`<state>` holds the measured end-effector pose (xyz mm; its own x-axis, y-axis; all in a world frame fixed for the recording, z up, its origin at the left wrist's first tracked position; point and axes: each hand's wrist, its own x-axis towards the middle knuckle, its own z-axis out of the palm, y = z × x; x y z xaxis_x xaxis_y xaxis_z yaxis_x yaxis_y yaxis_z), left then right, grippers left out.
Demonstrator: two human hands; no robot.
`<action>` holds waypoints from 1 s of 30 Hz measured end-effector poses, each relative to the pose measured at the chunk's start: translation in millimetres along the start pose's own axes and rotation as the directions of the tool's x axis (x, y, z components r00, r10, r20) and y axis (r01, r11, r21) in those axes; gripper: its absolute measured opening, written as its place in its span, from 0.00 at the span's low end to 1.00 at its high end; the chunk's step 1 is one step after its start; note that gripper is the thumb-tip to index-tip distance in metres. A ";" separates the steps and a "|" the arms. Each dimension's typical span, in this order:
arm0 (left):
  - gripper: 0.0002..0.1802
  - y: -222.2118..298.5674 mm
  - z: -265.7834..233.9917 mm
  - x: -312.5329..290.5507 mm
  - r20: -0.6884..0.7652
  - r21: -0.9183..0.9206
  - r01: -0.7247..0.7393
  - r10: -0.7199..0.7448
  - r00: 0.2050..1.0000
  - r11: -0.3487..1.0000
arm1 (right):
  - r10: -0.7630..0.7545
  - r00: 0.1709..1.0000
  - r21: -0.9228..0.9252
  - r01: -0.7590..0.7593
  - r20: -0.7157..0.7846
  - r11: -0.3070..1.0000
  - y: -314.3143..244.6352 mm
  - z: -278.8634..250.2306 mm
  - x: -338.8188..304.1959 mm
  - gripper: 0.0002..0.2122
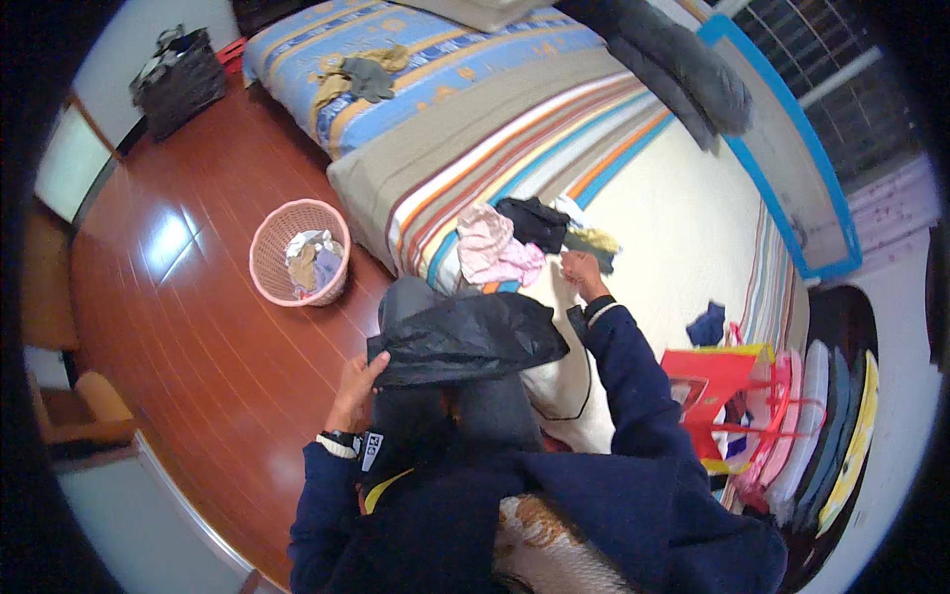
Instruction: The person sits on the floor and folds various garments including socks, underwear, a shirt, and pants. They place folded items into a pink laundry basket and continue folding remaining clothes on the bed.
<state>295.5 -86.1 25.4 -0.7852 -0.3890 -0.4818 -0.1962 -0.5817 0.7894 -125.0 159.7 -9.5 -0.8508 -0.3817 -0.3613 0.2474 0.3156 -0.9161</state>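
Head view shows us at the edge of the bed, and we place everything from that bed. Our left hand is closed on the near corner of a black plastic bag, which hangs crumpled just off the bed's near side, above the wooden floor. Our right hand reaches out over the mattress, fingers curled shut on something pale that we cannot make out, just beside a small heap of clothes: a pink garment, a black garment. A pink laundry basket stands on the floor, left of the bed. A red bag leans at the bed's right side.
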 end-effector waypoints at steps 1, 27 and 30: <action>0.15 -1.4 -4.2 -0.5 -0.139 0.211 0.143 -0.115 0.984 0.967 | 0.112 0.989 0.023 -0.110 -0.100 0.994 -0.7 10.2 13.8 0.12; 0.21 53.5 -32.0 -2.2 0.086 0.430 -0.388 0.391 0.916 0.815 | -0.534 0.823 0.131 0.518 0.192 0.845 -319.7 -20.9 -201.5 0.09; 0.35 79.8 18.7 -5.8 0.316 0.525 -0.508 0.398 0.861 0.683 | -0.537 0.784 0.185 0.504 0.313 0.844 -324.1 19.0 -237.0 0.10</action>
<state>273.4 -117.0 98.3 -0.9400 -0.3407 0.0198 -0.0429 0.1754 0.9836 5.4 131.4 369.7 -0.6542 -0.7405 0.1540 -0.1343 -0.0867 -0.9871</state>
